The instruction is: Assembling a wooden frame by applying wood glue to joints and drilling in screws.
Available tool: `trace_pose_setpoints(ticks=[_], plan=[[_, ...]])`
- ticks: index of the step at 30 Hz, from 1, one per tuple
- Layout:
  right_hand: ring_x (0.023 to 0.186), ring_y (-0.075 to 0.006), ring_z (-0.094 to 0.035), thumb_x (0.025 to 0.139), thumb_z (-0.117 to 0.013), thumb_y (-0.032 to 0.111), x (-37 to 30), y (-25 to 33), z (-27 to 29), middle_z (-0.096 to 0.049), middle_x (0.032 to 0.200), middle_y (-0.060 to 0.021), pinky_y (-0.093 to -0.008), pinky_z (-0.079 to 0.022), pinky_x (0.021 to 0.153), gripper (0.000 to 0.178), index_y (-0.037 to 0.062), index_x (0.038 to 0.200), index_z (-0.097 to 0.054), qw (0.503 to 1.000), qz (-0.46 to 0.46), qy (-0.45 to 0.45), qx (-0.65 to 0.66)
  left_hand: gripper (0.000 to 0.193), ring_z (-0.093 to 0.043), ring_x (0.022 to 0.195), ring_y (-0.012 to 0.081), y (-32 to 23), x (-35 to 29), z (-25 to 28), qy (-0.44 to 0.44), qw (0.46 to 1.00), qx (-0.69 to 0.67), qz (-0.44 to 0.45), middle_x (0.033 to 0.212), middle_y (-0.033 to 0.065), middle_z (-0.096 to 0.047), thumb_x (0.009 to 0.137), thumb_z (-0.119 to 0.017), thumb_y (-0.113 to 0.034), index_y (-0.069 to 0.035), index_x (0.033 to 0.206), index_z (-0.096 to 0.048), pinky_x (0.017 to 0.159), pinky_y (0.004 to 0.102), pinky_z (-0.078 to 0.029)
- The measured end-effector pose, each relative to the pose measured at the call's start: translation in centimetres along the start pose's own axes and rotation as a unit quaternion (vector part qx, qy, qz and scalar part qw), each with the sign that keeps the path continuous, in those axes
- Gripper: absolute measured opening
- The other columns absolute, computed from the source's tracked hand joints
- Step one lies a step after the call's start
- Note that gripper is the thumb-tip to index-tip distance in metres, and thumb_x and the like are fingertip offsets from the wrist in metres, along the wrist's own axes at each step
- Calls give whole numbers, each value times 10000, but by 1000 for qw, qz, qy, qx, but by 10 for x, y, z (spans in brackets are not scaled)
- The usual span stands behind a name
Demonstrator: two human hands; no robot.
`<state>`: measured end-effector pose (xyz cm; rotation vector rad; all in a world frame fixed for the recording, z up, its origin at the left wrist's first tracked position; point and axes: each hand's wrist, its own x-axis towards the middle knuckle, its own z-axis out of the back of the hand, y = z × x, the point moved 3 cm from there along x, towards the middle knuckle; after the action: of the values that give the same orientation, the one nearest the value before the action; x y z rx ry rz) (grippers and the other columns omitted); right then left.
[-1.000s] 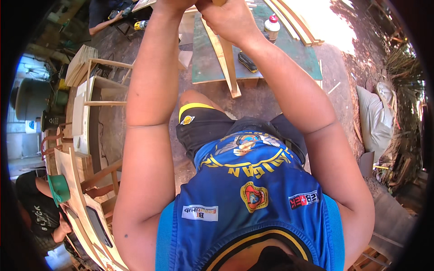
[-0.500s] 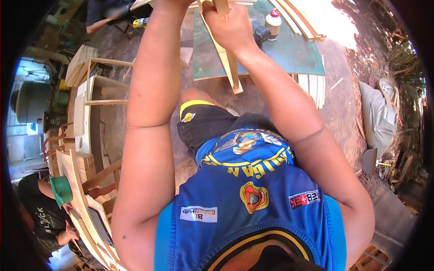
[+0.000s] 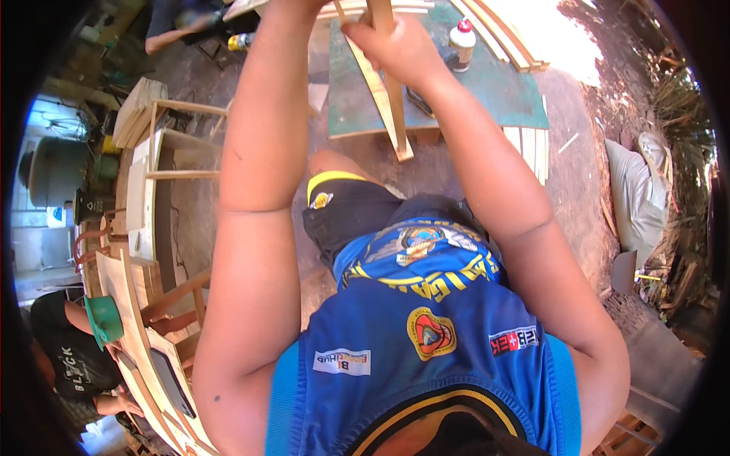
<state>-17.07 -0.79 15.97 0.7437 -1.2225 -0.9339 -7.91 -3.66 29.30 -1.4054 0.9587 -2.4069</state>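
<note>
A wooden frame [image 3: 397,121], made of pale strips that meet at a near corner, slants over the green-topped table and juts past its near edge. My right hand [image 3: 403,52] is closed around one strip of it, with the thumb stretched to the left. My left hand [image 3: 310,4] sits at the upper edge of the view beside the frame; its fingers are cut off, so what it holds is hidden. Beneath my right wrist, a dark tool [image 3: 420,103] shows in part on the table. A white bottle with a red cap [image 3: 461,45] stands right of my right hand.
Long wooden strips [image 3: 502,34] lie on the table's [image 3: 494,102] far right, and more strips [image 3: 525,148] lie below its near edge. A light wooden frame [image 3: 182,176] stands to the left. Two other people [image 3: 68,349] are at far left and upper left. A grey sack [image 3: 639,197] lies right.
My right hand has shifted slightly right and down, and its thumb is now stretched out. The wooden frame has moved slightly right. More of the dark tool's lower part shows under my wrist.
</note>
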Motion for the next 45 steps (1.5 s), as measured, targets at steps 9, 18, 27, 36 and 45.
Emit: trace_pose_setpoints(ticks=[9, 18, 27, 36, 45], plan=[[601, -161, -545, 843, -625, 319, -29, -27, -15, -579, 640, -107, -326, -434, 580, 327, -7, 820, -625, 995, -30, -77, 59, 498, -617, 769, 183, 2, -2, 0, 0, 997, -74, 18, 848, 154, -639, 914, -402, -363, 59, 1129, -556, 682, 249, -475], [563, -79, -382, 899, -559, 321, -20, -21, -19, -402, 538, 8, -328, -349, 498, 408, 8, 651, -476, 997, -28, -50, 52, 498, -612, 761, 186, 3, -5, 9, 6, 999, 29, -28, 812, 142, -628, 914, -326, -369, 48, 912, -598, 726, 278, -473], [619, -94, -473, 872, -601, 326, -22, -22, -11, -499, 630, -22, -319, -407, 558, 341, 17, 750, -527, 997, -58, 11, 54, 541, -618, 795, 200, 2, -5, 3, 0, 999, 38, -32, 824, 152, -632, 937, -296, -414, 43, 970, -582, 775, 292, -471], [848, -175, -590, 783, -752, 314, -78, -95, 34, -620, 938, -96, -327, -482, 776, 427, 26, 1025, -548, 997, 0, 49, 54, 899, -636, 997, 248, 15, 6, 32, 65, 995, 66, -44, 974, 193, -662, 870, -194, -731, 46, 1118, -570, 947, 338, -455], [916, -188, -586, 717, -813, 264, -108, -266, 83, -605, 1021, -111, -310, -487, 804, 611, 5, 1178, -506, 950, -258, -140, -110, 475, -568, 960, 224, 52, 30, 54, 98, 980, 172, -12, 957, 142, -628, 992, -333, -317, 43, 849, -607, 908, 337, -405]])
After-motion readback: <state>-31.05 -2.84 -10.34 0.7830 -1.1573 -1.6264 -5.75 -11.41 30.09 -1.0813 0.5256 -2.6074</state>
